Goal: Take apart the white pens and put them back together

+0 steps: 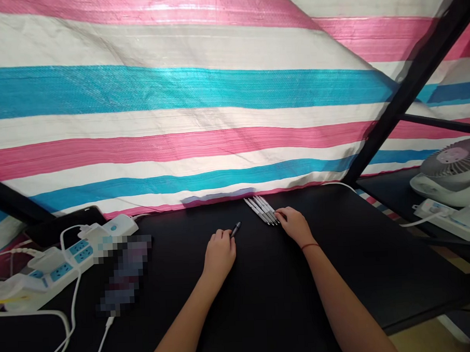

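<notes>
1. While the left hand (220,255) rests mid-worktop (272,314), its fingers (222,235) curl shut and pinch a dark pen (235,229). Only the pen's tip end shows, angled up and right toward the far edge; the rest is hidden in the hand.
2. Right hand (294,226): fingers (282,213) lie loose and slightly spread, tips touching the near end of a row of white pens (261,210). No pinch visible.
3. White pens: roughly five, side by side, close to the far edge. Long axis runs diagonally, far-left to near-right, with dark tips at the near end, toward the right hand. Right hand is nearer the row; the dark pen sits just left of it, not touching.
4. Room: black worktop runs between the forearms and out toward the right edge. A striped tarp (178,121) hangs along the far edge.
5. Left end: power strip (67,261), white cables (73,302) and a pixelated object (126,274), well apart from the hands. Beyond the right edge, a fan (453,171) sits lower down.
</notes>
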`<state>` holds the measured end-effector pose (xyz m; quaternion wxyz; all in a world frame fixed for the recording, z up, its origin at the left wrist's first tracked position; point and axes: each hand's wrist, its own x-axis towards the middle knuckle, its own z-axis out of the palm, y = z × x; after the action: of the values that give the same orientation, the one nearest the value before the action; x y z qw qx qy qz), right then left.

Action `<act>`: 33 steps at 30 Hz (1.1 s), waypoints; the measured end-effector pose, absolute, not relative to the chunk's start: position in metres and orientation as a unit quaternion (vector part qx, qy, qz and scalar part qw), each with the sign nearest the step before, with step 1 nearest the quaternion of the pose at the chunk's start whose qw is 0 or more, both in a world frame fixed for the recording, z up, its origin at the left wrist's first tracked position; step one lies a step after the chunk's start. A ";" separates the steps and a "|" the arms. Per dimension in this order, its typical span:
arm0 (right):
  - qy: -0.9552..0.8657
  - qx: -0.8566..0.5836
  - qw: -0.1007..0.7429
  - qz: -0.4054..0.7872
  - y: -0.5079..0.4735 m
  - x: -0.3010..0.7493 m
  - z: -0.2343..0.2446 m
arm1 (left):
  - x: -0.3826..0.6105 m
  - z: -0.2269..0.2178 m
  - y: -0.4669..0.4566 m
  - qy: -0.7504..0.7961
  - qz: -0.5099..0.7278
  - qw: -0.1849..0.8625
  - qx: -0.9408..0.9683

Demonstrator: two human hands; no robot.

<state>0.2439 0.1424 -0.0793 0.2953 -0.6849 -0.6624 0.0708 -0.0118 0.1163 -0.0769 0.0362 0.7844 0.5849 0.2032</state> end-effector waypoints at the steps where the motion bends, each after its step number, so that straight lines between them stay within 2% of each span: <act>1: -0.664 -0.676 0.312 0.067 0.142 0.242 -0.078 | -0.012 -0.076 0.117 0.577 0.211 0.040 0.788; 4: -0.666 -0.639 0.377 0.074 0.138 0.232 -0.071 | -0.010 -0.070 0.115 0.539 0.240 0.071 0.804; 7: -0.685 -0.565 0.419 0.192 0.128 0.212 -0.061 | -0.006 -0.063 0.110 0.504 0.252 0.118 0.818; 10: -0.729 -0.510 0.383 0.247 0.118 0.195 -0.055 | -0.004 -0.059 0.106 0.484 0.257 0.149 0.823; 16: -0.664 -0.565 0.433 0.229 0.119 0.192 -0.053 | -0.008 -0.063 0.112 0.472 0.281 0.159 0.821; 19: -0.638 -0.579 0.438 0.256 0.121 0.199 -0.051 | -0.008 -0.065 0.115 0.484 0.274 0.139 0.820; 24: -0.632 -0.558 0.420 0.335 0.121 0.206 -0.049 | -0.008 -0.063 0.115 0.490 0.257 0.126 0.823; 33: -0.639 -0.492 0.449 0.386 0.116 0.201 -0.045 | -0.010 -0.063 0.117 0.494 0.284 0.113 0.814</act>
<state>0.2007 0.1165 -0.0447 0.4485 -0.4921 -0.6387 0.3857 -0.0099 0.1169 -0.0626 0.1126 0.8141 0.4936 0.2845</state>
